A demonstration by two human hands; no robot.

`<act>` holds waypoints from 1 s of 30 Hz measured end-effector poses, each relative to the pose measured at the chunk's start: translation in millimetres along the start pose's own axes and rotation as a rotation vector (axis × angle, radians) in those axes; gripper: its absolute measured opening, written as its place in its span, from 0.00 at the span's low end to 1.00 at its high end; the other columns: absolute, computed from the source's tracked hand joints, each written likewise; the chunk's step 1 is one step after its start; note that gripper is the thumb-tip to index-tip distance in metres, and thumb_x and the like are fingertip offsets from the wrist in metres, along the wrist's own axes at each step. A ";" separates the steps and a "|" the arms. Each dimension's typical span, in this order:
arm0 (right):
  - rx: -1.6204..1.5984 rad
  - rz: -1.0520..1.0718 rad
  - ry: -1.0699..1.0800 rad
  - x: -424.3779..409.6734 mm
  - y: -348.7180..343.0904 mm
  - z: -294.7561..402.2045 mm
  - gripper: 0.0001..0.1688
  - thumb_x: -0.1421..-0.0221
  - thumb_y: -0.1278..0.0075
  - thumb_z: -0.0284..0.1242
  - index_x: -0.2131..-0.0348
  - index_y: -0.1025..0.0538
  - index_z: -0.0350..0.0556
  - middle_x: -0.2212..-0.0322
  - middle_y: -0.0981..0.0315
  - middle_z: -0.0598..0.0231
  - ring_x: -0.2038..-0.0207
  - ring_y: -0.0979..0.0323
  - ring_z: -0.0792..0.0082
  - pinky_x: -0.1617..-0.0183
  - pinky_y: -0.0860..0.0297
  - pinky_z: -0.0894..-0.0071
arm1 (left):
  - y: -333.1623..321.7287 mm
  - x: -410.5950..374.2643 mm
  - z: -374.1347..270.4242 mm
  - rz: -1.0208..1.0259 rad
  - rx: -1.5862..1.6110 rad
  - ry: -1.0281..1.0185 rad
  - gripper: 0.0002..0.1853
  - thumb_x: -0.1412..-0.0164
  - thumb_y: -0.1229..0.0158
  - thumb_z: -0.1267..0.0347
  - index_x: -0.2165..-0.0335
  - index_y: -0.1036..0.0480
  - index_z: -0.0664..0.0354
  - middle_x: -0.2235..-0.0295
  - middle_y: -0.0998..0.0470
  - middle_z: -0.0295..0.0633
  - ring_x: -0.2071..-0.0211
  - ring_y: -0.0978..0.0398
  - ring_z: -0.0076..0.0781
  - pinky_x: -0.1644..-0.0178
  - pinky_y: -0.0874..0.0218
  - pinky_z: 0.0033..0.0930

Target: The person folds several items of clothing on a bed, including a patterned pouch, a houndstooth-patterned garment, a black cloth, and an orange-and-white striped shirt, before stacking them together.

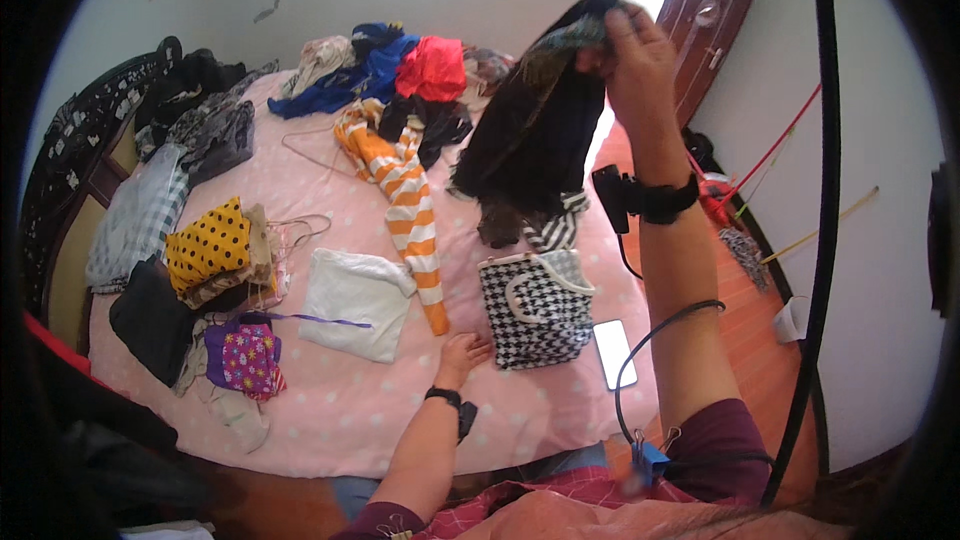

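Observation:
My right hand (637, 52) is raised over the bed's right side, its fingers closed on one end of a dark garment (536, 135) that hangs down, frayed along its lower edge. Low on the pink dotted bedspread (330, 420), my left hand (463, 358) rests with nothing in it, fingers apart. Just right of it lies a folded black-and-white houndstooth garment (536, 322) with cream trim. An orange-and-white striped garment (409, 217) stretches out above that hand. To the left a folded white garment (356, 304) lies flat.
Folded clothes, among them a yellow dotted one (210, 247) and a purple flowered one (244, 356), line the left side. A heap with a red garment (431, 69) is at the far edge. A white-screened phone (615, 354) lies near the right edge; a black cable (626, 382) loops by my right arm.

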State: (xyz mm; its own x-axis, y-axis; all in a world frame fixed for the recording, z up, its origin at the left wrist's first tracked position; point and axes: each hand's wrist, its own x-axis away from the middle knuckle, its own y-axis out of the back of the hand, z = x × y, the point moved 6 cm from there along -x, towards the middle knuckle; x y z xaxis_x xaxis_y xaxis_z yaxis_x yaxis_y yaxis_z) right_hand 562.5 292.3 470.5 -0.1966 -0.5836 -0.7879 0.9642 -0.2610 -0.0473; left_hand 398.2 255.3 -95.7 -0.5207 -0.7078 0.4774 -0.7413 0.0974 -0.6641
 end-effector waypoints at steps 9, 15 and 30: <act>0.280 0.207 0.442 28.7 -80.2 157.5 0.12 0.41 0.57 0.31 0.62 0.27 0.43 0.73 0.26 0.63 0.72 0.28 0.76 0.68 0.31 0.77 | 64.6 148.1 -40.8 0.189 0.023 -0.080 0.11 0.41 0.53 0.68 0.62 0.32 0.64 0.66 0.25 0.46 0.68 0.25 0.38 0.63 0.31 0.36; 0.320 0.368 0.144 153.2 -141.6 107.8 0.13 0.47 0.53 0.28 0.62 0.28 0.39 0.75 0.28 0.64 0.72 0.32 0.80 0.66 0.36 0.78 | 40.5 275.1 -35.9 0.229 0.062 0.010 0.13 0.39 0.55 0.67 0.63 0.31 0.65 0.66 0.24 0.45 0.68 0.24 0.37 0.61 0.31 0.36; 0.515 0.204 -0.745 445.4 52.2 -129.9 0.10 0.52 0.52 0.25 0.68 0.25 0.38 0.80 0.29 0.64 0.83 0.32 0.76 0.83 0.35 0.75 | 251.2 306.5 -165.7 -0.602 -0.253 -0.618 0.09 0.40 0.51 0.67 0.69 0.29 0.62 0.77 0.27 0.37 0.78 0.29 0.28 0.73 0.35 0.30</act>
State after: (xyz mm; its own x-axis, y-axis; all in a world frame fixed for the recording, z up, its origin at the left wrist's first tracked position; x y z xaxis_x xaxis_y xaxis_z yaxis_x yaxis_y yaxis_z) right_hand 548.4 118.7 37.3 -0.2678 -0.9526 -0.1446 0.8297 -0.3043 0.4679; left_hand -17.8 178.8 -20.9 0.2531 -0.9317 0.2606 -0.9241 -0.3125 -0.2199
